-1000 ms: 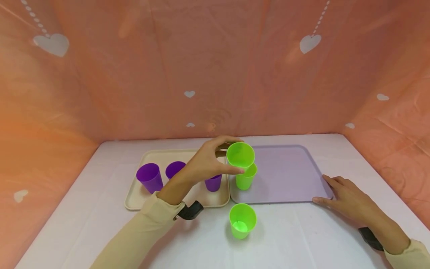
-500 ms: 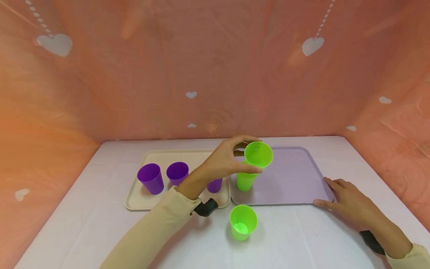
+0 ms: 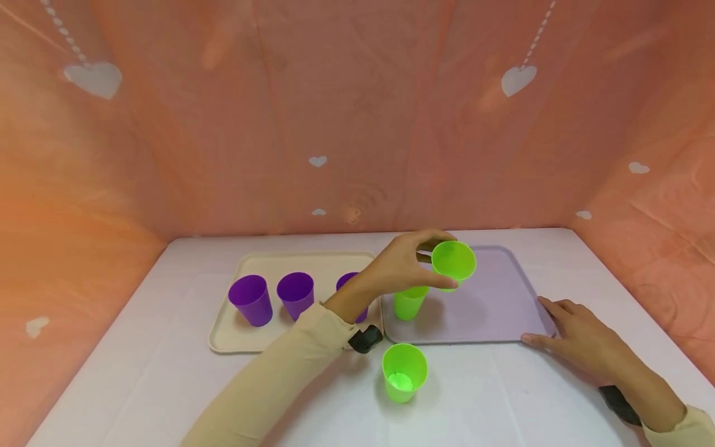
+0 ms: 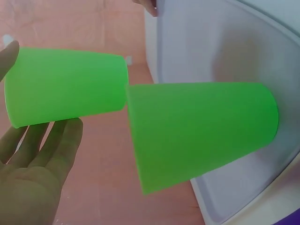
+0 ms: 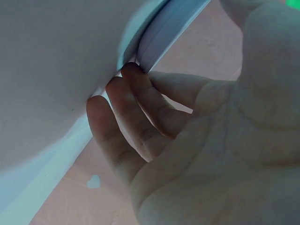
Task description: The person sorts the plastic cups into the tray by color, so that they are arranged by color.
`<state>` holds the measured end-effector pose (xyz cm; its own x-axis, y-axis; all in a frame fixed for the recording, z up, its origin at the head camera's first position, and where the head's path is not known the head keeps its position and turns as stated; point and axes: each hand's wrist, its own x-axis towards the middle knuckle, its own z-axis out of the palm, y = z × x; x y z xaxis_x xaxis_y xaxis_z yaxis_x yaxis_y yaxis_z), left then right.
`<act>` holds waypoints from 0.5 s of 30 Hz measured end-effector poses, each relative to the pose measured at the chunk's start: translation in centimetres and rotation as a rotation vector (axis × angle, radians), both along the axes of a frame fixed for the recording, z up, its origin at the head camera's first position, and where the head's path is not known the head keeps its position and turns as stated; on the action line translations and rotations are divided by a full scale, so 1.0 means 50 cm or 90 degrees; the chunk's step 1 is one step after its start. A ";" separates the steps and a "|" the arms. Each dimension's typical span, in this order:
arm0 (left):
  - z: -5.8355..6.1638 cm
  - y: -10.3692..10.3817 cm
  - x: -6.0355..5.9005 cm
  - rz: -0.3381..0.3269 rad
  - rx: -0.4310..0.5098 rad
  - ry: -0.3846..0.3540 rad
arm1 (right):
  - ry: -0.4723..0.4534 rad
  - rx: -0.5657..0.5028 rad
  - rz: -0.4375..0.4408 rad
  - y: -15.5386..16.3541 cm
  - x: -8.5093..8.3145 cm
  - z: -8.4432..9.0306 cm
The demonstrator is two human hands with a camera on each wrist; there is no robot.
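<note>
My left hand grips a green cup by its rim and holds it in the air over the lilac tray. In the left wrist view the held green cup hangs just beside a second green cup, which stands on the tray's left part. A third green cup stands on the white table in front of the trays. My right hand lies flat on the table, and its straight fingers touch the lilac tray's front right corner.
A cream tray left of the lilac one carries three purple cups; my left forearm hides part of the last. Orange sheets with white hearts wall in the table at the back and both sides.
My left hand has carried the green cup to the right, from above the tray's left edge to over its middle. The right hand has stayed put.
</note>
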<state>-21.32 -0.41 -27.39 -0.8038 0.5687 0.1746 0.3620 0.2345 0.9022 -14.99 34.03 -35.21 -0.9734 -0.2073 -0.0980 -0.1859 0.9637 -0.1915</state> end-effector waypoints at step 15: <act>-0.022 0.043 -0.028 -0.006 -0.238 0.068 | -0.004 -0.001 -0.005 0.001 0.002 -0.002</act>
<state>-22.73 1.73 -28.47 -0.7865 0.6165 0.0367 0.4536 0.5363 0.7118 -14.90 34.10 -35.32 -0.9742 -0.2005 -0.1036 -0.1779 0.9647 -0.1942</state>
